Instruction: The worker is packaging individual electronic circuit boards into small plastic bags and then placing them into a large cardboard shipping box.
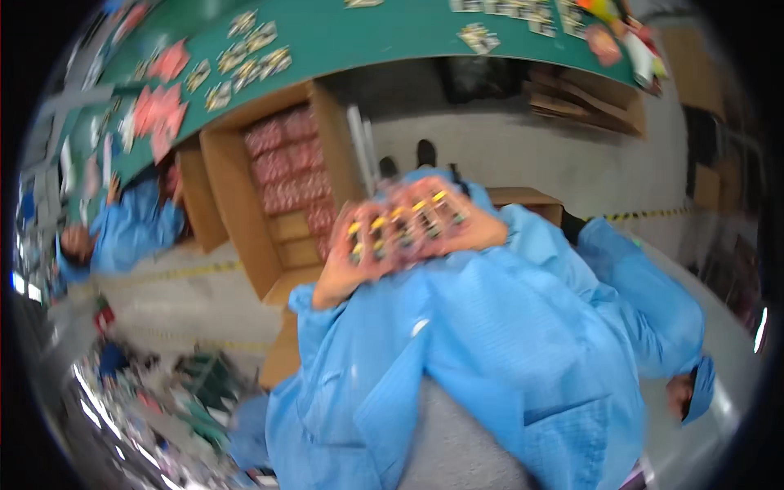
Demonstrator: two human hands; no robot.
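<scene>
Between both hands, in front of my blue coat, is a clear pinkish plastic pack with several small black-and-yellow parts in a row. My left hand is closed on the pack's left end. At the other end my right hand grips it, slightly higher. Motion blur and the shiny wrap hide the exact kind of the parts and some of my fingertips. Beyond my left hand stands an open cardboard box, with rows of pink-wrapped packs inside.
Across the far side runs a green table with groups of small parts and pink bags on it. Co-workers in blue coats are at the left and right. Flattened cardboard lies under the table.
</scene>
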